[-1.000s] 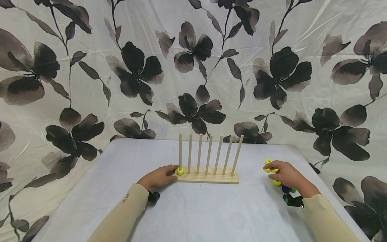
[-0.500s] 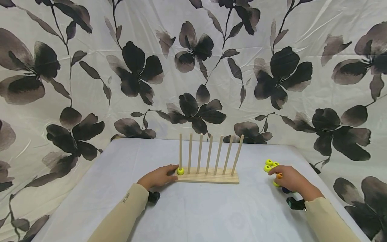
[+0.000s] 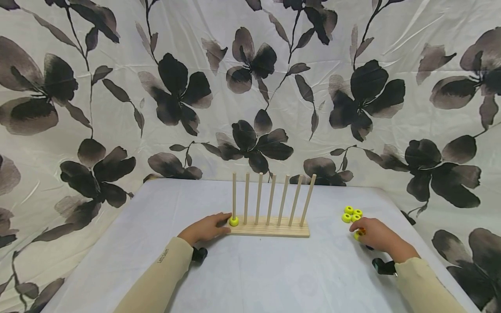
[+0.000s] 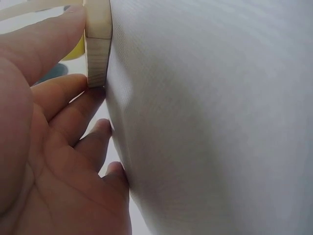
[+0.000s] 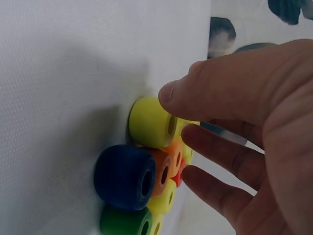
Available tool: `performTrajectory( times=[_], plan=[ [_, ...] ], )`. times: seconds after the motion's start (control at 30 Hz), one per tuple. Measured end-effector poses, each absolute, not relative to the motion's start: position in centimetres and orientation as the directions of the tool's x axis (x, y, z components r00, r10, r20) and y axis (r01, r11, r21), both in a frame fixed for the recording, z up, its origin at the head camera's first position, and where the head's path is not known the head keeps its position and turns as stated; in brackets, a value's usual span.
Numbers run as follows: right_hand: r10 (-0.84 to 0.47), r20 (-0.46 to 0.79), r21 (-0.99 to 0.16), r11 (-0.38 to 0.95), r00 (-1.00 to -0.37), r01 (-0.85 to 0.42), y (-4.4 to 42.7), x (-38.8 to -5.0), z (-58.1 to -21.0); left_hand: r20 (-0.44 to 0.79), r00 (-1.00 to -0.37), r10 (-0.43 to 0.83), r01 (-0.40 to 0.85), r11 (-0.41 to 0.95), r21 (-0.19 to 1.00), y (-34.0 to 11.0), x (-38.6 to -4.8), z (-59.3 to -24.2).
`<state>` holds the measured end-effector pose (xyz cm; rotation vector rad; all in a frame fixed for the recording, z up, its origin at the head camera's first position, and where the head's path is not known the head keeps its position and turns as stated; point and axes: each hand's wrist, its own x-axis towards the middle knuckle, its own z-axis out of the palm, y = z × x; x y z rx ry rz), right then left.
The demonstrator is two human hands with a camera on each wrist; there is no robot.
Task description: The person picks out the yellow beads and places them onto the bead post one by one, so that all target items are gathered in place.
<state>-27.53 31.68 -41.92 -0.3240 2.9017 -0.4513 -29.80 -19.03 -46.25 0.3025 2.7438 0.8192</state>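
Observation:
A wooden rack with a row of upright pegs stands on the table, one yellow bead around its leftmost peg. My left hand holds the left end of the rack's base, thumb and fingers against the wood. On the right, my right hand hangs low over a group of beads, fingers apart. In the right wrist view its thumb is at a yellow bead, with the other fingers spread over the group. A blue bead, a green bead, an orange bead and a red one lie close by.
Several yellow beads lie just beyond the right hand. A white cloth covers the table. Behind it hangs a floral curtain. More beads are partly hidden beneath the right hand.
My right hand has drawn back slightly toward me and to the right, uncovering the far yellow beads. The left hand and the rack stay as they were.

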Motion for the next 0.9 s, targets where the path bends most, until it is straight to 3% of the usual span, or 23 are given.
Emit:
performTrajectory(
  times=[0.33,0.9],
  plan=[
    [-0.264,-0.119,-0.254,0.94,-0.957,-0.227,31.8,-27.9,-43.0,-0.195,-0.942,0.273,0.122,0.82,0.56,-19.1,-29.8,-46.2],
    [-0.242,-0.135,-0.255,0.946,-0.961,-0.202,31.4,-28.0,-43.2,-0.204,-0.944,0.26,0.105,0.821,0.561,-19.0,-29.4,-45.9]
  ],
)
